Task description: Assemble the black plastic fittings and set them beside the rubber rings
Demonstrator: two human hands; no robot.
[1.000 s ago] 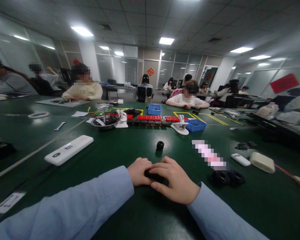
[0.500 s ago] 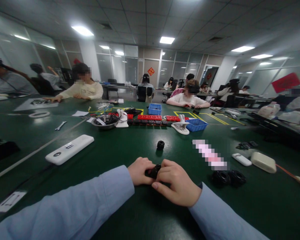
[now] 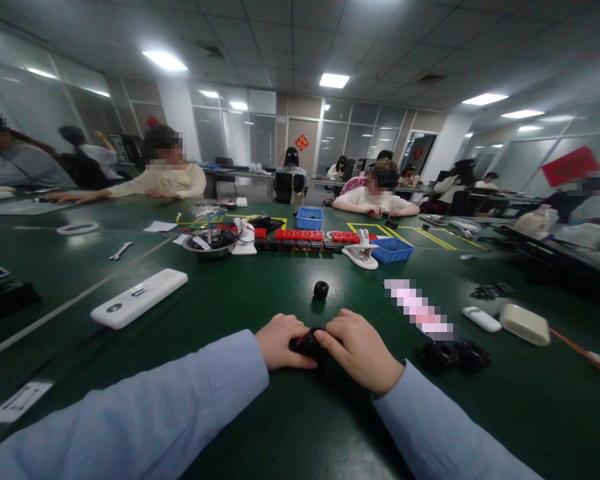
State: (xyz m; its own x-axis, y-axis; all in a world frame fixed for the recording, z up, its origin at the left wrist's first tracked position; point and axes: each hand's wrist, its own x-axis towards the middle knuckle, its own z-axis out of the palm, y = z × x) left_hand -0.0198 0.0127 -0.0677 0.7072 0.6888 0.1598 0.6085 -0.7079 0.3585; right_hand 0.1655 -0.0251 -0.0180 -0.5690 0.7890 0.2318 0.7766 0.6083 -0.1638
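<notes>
My left hand (image 3: 280, 341) and my right hand (image 3: 361, 348) meet on the green table (image 3: 260, 293) close in front of me, both gripping one small black round part (image 3: 310, 343) between the fingertips. Most of that part is hidden by my fingers. A second small black round part (image 3: 321, 289) sits alone on the table a little beyond my hands. Two larger black rings (image 3: 455, 355) lie side by side to the right of my right hand.
A white flat device (image 3: 139, 297) lies to the left. A blurred pink strip (image 3: 418, 309), a small white piece (image 3: 481, 319) and a beige case (image 3: 524, 324) lie right. Farther off are a metal bowl (image 3: 210, 244), red blocks (image 3: 299, 235), blue bins (image 3: 391, 250) and seated co-workers.
My right hand has drawn back and lifted off the black part, so more of it shows between my fingertips. A co-worker at the far left has stretched an arm across the table.
</notes>
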